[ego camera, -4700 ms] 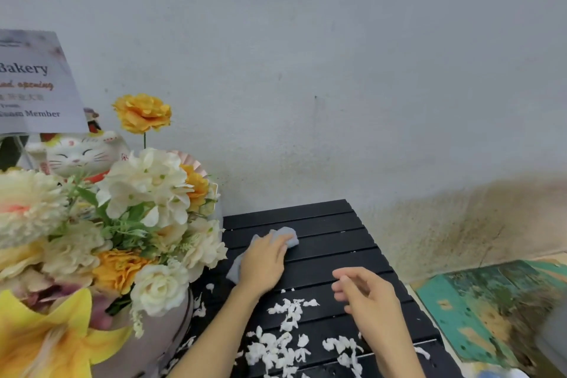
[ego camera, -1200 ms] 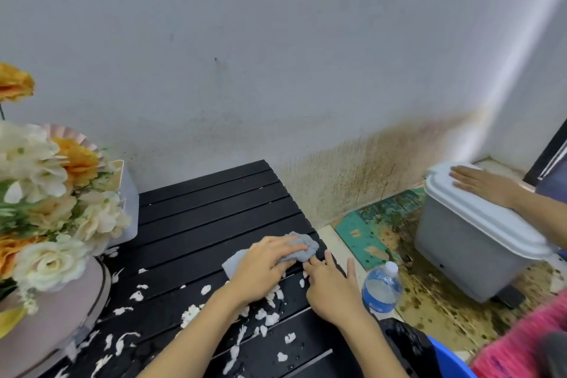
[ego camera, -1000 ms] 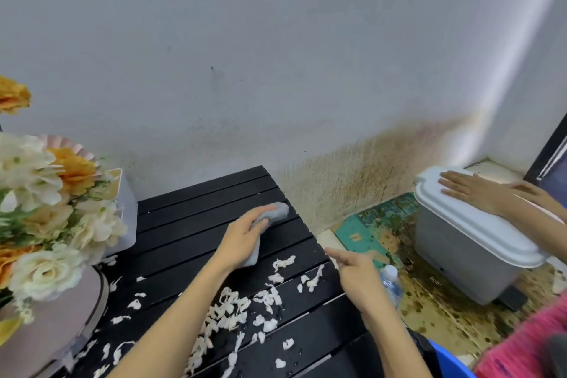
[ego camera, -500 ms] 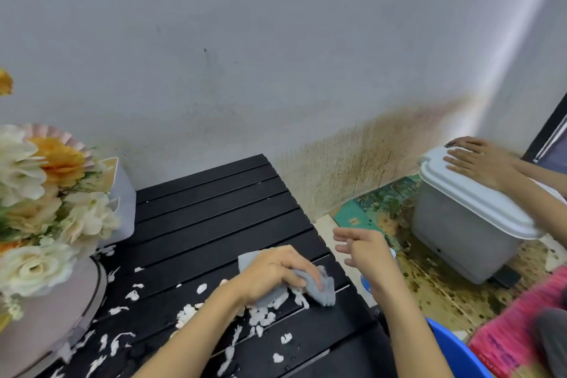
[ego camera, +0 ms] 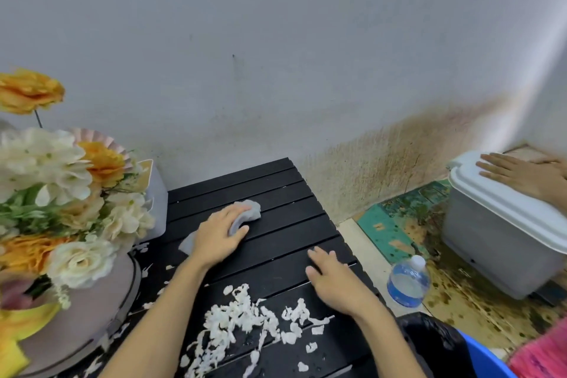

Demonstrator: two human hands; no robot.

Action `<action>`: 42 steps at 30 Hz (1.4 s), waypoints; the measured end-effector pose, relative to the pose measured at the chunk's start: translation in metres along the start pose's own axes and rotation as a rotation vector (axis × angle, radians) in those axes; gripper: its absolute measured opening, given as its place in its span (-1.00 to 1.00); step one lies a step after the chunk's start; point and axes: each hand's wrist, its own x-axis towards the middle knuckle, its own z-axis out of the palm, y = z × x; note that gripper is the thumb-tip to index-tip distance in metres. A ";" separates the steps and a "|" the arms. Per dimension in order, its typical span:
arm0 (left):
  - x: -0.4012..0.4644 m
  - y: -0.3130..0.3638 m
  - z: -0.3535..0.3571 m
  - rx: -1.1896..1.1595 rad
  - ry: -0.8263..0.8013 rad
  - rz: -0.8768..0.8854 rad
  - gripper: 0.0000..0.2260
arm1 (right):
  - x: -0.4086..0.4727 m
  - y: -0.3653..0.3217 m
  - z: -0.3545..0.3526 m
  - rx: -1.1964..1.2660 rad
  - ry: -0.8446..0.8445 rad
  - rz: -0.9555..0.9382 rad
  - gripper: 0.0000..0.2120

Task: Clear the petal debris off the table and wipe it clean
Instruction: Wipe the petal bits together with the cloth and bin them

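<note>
Black slats of the table [ego camera: 276,193] run across in front of me, set against a pale wall [ego camera: 276,40] stained brown along its foot. Nearest me, at about 6 o'clock on the tabletop, the white petal debris [ego camera: 242,319] lies in a loose heap, with stray bits scattered toward 7 o'clock beside the flower stand. At 5 o'clock, off the table edge, I see a dark bag in a blue bin [ego camera: 487,356].

My right hand [ego camera: 334,282] rests flat on the slats at roughly 4 o'clock, fingers straight and relaxed, grasping nothing, just beyond the petal heap. Past the table edge at 3 o'clock a water bottle [ego camera: 408,281] stands on the floor.

My left hand [ego camera: 217,236] lies near the middle of the table, palm down on the grey cloth [ego camera: 247,213], thumb and fingers curled round a fold of it; one corner of the cloth sticks out under my wrist, the bunched end pokes out toward 12 o'clock.

At 9 o'clock the bouquet [ego camera: 64,193] of cream and orange flowers fills the left side on its round base. Farthest, at 2 o'clock, a grey lidded bin [ego camera: 491,239] sits on the spotted floor, and another person's hand [ego camera: 515,175] lies flat on its white lid.
</note>
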 end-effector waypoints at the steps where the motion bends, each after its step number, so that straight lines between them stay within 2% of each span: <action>1: -0.004 0.000 0.005 0.029 0.050 0.012 -0.70 | 0.001 -0.002 0.012 -0.148 -0.047 0.001 -0.48; 4: -0.019 0.011 0.007 -0.074 0.066 0.086 -0.74 | 0.007 -0.003 0.033 -0.353 -0.002 0.013 -0.42; 7: -0.051 0.030 0.012 -0.114 0.007 0.200 -0.76 | 0.014 0.001 0.032 -0.321 0.027 0.030 -0.40; 10: -0.069 0.035 0.006 -0.219 -0.111 0.230 -0.75 | 0.021 0.004 0.036 -0.358 0.075 0.009 -0.41; 11: -0.069 0.034 -0.002 -0.255 -0.104 0.242 -0.75 | 0.023 0.005 0.038 -0.373 0.094 0.005 -0.41; 12: -0.065 0.031 -0.010 -0.283 -0.049 0.250 -0.75 | 0.025 0.006 0.039 -0.387 0.105 0.004 -0.41; 14: -0.046 0.021 -0.026 -0.325 0.173 0.215 -0.73 | 0.030 0.005 0.039 -0.391 0.113 0.004 -0.42; 16: -0.013 0.004 -0.041 -0.314 0.440 0.096 -0.73 | 0.036 0.003 0.039 -0.383 0.129 0.010 -0.42; 18: 0.023 -0.019 -0.050 -0.254 0.569 -0.057 -0.72 | 0.039 0.001 0.037 -0.380 0.140 0.015 -0.42; 19: 0.038 -0.033 -0.051 -0.204 0.547 -0.159 -0.70 | 0.040 0.000 0.036 -0.381 0.136 0.017 -0.42; 22: 0.069 -0.068 -0.033 0.045 0.296 -0.538 -0.59 | 0.044 -0.001 0.036 -0.373 0.128 0.022 -0.41; 24: 0.082 -0.072 -0.022 0.186 0.215 -0.619 -0.55 | 0.048 -0.002 0.035 -0.365 0.130 0.018 -0.41; 26: 0.089 -0.065 -0.018 0.253 0.171 -0.536 -0.58 | 0.049 -0.002 0.032 -0.365 0.134 0.007 -0.41; 28: 0.087 -0.056 -0.012 0.263 0.120 -0.374 -0.60 | 0.050 0.001 0.029 -0.356 0.130 0.005 -0.42; 32: 0.039 -0.023 -0.002 0.055 0.069 -0.056 -0.59 | 0.047 0.002 0.029 -0.332 0.124 0.021 -0.43; 37: -0.048 0.024 0.002 -0.162 -0.009 0.099 -0.61 | 0.042 -0.002 0.033 -0.281 0.165 0.023 -0.43; 39: -0.074 0.036 0.007 -0.241 -0.039 0.088 -0.61 | 0.041 0.003 0.031 -0.280 0.186 0.048 -0.43; 42: -0.087 0.028 -0.015 -0.273 0.126 -0.017 -0.62 | 0.040 -0.002 0.031 -0.217 0.179 0.021 -0.45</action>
